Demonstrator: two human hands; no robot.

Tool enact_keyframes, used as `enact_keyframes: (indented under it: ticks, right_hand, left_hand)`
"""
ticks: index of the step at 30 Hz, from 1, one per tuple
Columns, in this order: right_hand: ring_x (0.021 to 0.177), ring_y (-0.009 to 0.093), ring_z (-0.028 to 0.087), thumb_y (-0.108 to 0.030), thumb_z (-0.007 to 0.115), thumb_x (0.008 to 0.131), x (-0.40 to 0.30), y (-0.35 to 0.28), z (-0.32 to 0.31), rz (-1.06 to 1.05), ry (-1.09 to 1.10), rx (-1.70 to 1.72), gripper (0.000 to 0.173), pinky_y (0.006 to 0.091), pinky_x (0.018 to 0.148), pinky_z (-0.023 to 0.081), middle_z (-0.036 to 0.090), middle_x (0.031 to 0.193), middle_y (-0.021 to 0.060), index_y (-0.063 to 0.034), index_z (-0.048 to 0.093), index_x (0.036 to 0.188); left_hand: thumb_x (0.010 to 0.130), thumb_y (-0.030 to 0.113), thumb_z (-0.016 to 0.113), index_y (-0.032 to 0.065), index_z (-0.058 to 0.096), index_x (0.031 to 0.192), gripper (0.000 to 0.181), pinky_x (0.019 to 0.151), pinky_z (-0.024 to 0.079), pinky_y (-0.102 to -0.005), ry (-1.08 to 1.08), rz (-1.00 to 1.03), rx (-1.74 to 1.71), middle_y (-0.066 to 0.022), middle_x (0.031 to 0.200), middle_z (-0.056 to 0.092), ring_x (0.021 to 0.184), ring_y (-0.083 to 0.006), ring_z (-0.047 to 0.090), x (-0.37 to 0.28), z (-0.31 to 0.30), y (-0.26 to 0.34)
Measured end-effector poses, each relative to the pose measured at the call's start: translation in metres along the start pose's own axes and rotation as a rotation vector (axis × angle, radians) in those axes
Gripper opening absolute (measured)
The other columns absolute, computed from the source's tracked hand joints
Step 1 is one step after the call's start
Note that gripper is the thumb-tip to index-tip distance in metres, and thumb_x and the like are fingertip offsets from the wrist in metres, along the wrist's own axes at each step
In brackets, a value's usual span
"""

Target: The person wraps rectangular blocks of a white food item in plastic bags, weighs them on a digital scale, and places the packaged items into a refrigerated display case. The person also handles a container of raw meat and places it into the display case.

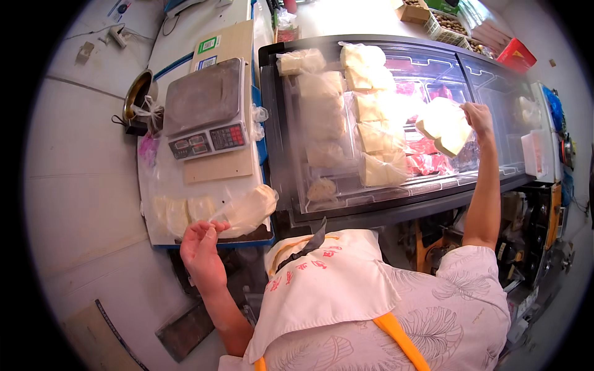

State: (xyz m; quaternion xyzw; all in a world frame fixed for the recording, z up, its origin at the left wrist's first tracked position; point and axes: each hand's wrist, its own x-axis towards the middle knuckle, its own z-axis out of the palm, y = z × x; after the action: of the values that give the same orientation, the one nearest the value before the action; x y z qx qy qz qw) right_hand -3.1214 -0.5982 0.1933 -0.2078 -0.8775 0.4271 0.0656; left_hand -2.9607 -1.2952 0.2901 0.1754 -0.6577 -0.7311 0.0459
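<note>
My right hand (478, 119) grips the top of a clear plastic bag of pale tofu-like blocks (445, 127), held above the right part of the display case. Over the front edge of the white counter (171, 183), the fingertips of my left hand (204, 248) pinch the gathered end of another clear bag (246, 213). Pale pieces bulge in its far end; their kind is hard to tell. Beside that bag lie more bagged pale blocks (178, 213), partly behind my left hand. Two rows of bagged pale blocks (371, 109) rest on the case.
A digital scale (204, 97) stands on a board (222, 170) on the counter. The dark-framed display case (278, 139) shows red meat (429, 162) through its glass. A metal bowl (138, 95) sits by the wall. Crates of brown produce (445, 25) are at the far right.
</note>
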Motion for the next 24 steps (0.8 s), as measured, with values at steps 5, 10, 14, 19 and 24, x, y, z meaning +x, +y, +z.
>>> enact_keyframes:
  ticks: [5, 10, 14, 19, 24]
  right_hand:
    - [0.052, 0.008, 0.051, -0.034, 0.068, 0.096, 0.022, 0.088, -0.018, 0.096, -0.026, 0.113, 0.032, 0.0283, 0.047, 0.036, 0.055, 0.061, -0.0050, -0.0079, 0.073, 0.077]
    - [0.051, 0.009, 0.052, -0.035, 0.072, 0.097, 0.025, 0.120, -0.021, 0.193, -0.051, 0.146, 0.034, 0.0258, 0.047, 0.038, 0.056, 0.060, -0.0012, -0.0077, 0.071, 0.076]
    - [0.057, 0.013, 0.059, -0.037, 0.072, 0.098, 0.028, 0.120, -0.010, 0.231, -0.145, 0.009, 0.036, 0.0287, 0.054, 0.045, 0.063, 0.065, 0.0043, -0.0037, 0.072, 0.084]
    - [0.105, 0.034, 0.073, -0.035, 0.069, 0.100, 0.001, 0.147, -0.015, -0.127, 0.215, -0.570, 0.044, 0.0458, 0.091, 0.055, 0.075, 0.114, 0.0193, -0.0026, 0.067, 0.129]
    - [0.112, 0.037, 0.070, -0.021, 0.067, 0.099, -0.109, 0.052, 0.032, -0.077, 0.577, -0.679, 0.041, 0.0464, 0.100, 0.052, 0.073, 0.120, 0.0187, -0.0041, 0.064, 0.136]
  left_hand:
    - [0.099, 0.004, 0.065, -0.0006, 0.067, 0.106, 0.008, 0.101, 0.052, -0.0391, 0.035, 0.027, 0.031, -0.0141, 0.099, 0.075, 0.099, -0.0242, 0.072, 0.008, 0.000, 0.006]
    - [0.100, 0.006, 0.065, -0.0003, 0.066, 0.106, 0.009, 0.097, 0.051, -0.0362, 0.000, 0.082, 0.132, -0.0143, 0.098, 0.076, 0.097, -0.0219, 0.072, 0.030, -0.002, 0.037]
    - [0.100, 0.009, 0.065, -0.0006, 0.066, 0.106, 0.012, 0.094, 0.052, -0.0346, -0.040, 0.138, 0.131, -0.0142, 0.096, 0.076, 0.094, -0.0209, 0.072, 0.060, -0.008, 0.066]
    - [0.100, 0.013, 0.065, 0.0017, 0.064, 0.110, 0.015, 0.089, 0.051, -0.0351, -0.200, 0.251, 0.162, -0.0128, 0.094, 0.073, 0.091, -0.0209, 0.069, 0.123, -0.009, 0.108]
    - [0.099, 0.017, 0.067, 0.0024, 0.065, 0.111, 0.019, 0.086, 0.048, -0.0313, -0.288, 0.269, 0.129, -0.0120, 0.097, 0.075, 0.091, -0.0178, 0.068, 0.187, -0.016, 0.140]
